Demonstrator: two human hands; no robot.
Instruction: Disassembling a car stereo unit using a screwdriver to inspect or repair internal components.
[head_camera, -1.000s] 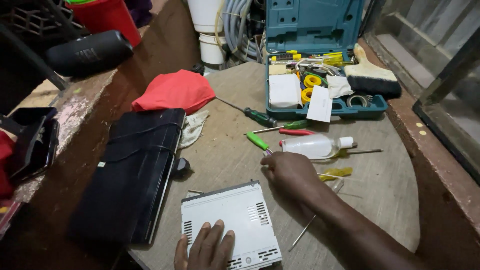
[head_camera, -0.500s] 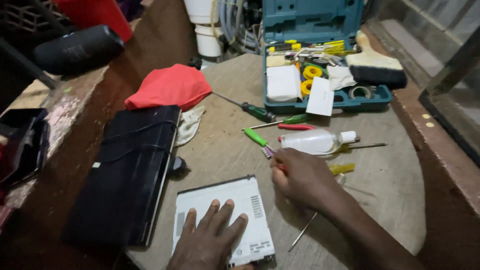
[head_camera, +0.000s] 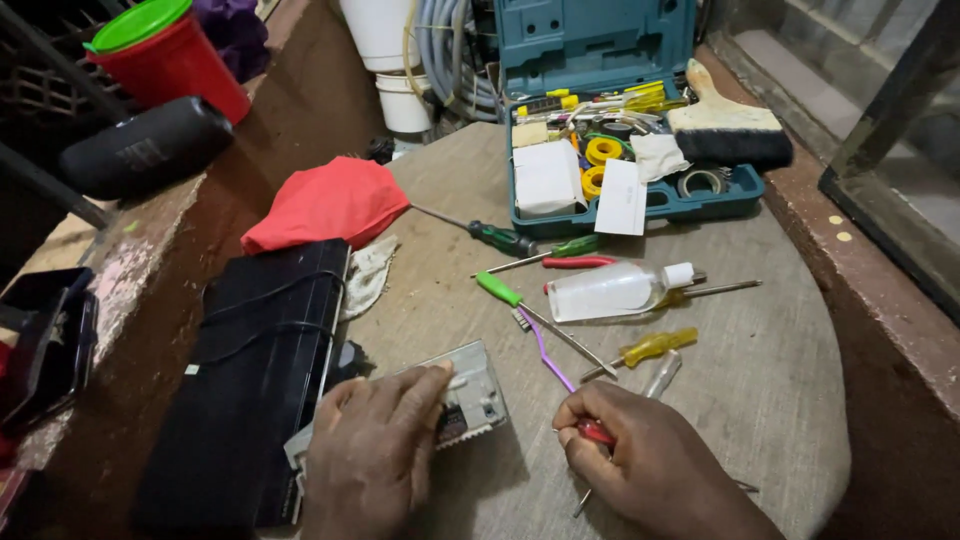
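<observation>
While gripped: router (under left fingers)

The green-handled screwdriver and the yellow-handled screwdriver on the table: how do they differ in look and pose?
The green-handled screwdriver has an opaque green grip and a long shaft; the yellow-handled screwdriver has a translucent yellow grip and a shorter shaft. The green handle lies up-left, the yellow one up-right. Both lie flat and untouched on the table.
</observation>
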